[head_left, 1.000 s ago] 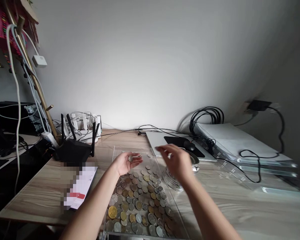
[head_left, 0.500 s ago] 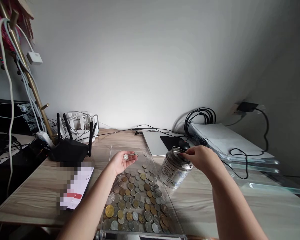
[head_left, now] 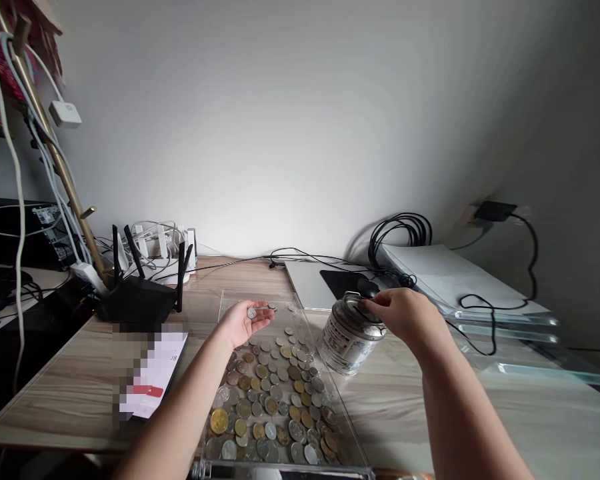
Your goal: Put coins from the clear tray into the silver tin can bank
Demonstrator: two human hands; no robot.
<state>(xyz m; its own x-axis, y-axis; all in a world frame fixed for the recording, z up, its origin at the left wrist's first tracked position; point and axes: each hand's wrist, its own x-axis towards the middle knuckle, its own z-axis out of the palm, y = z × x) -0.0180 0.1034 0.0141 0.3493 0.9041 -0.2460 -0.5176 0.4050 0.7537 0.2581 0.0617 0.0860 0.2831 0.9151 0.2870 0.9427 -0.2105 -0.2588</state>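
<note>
Several silver, copper and gold coins (head_left: 271,405) lie spread in a clear shallow tray (head_left: 347,427). Over the tray's far left part is my left hand (head_left: 246,323), palm up with fingers apart, and a silver coin (head_left: 251,313) rests on it. Another coin (head_left: 272,307) shows by its fingertips. To the right of the tray stands a silver metal can (head_left: 347,343) with a printed label. My right hand (head_left: 400,317) is at the can's top, fingers pinched over its lid area; whatever is between the fingertips is too small to make out.
A phone (head_left: 157,377) lies left of the tray, with a black router (head_left: 140,300) behind it. Beyond the can are a silver laptop (head_left: 307,283), a black mouse (head_left: 367,288) and coiled black cables (head_left: 403,237). Glass sheets and white paper (head_left: 455,273) sit at the right.
My right hand has shifted very slightly at the can's top. My left hand still holds the coin in the same place. The view has moved a little.
</note>
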